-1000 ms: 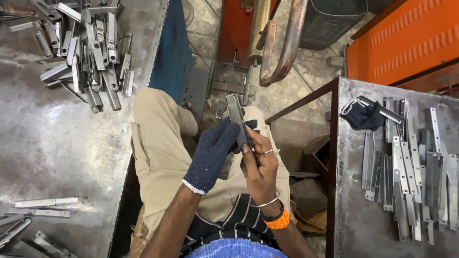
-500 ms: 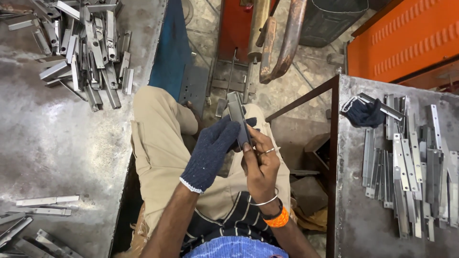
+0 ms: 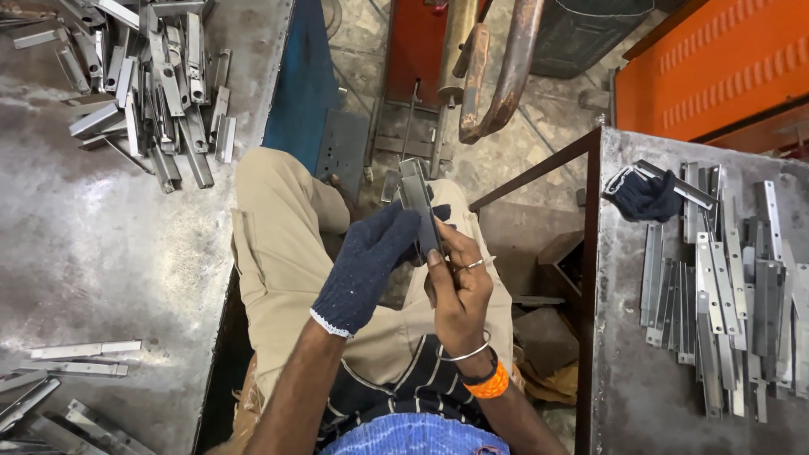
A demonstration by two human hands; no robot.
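- We hold 1 flat metal strip (image 3: pixel 419 206) upright over our lap, at the centre of the head view, between the 2 worktops.
- Our left hand (image 3: pixel 368 268), in a dark knitted glove, is closed around the strip's lower half from the 9 o'clock side.
- Our right hand (image 3: pixel 459 291) is bare, with a ring and 2 bangles; its fingers (image 3: pixel 440 244) pinch the strip's edge from the 3 o'clock side. Both hands are together, clamped on the same piece.
- The strip's top end stands free above the glove, pointing to 12 o'clock, toward the rusty curved bars (image 3: pixel 497 76) of the red machine.
- To handle it well, we judge the gloved hand should carry the weight while the bare fingertips stay on the flat face and off the cut edge, which may be sharp.
- Keeping the strip near the knees lets us see its face. We cannot tell whether it is 1 strip or 2 stacked.
- At 10 o'clock, a loose pile of strips (image 3: pixel 152 84) lies on the left worktop (image 3: pixel 93 253); more lie at 8 o'clock.
- At 3 o'clock, rows of strips (image 3: pixel 725 286) lie sorted on the right worktop (image 3: pixel 632 396), with a spare dark glove (image 3: pixel 645 195) beside them.
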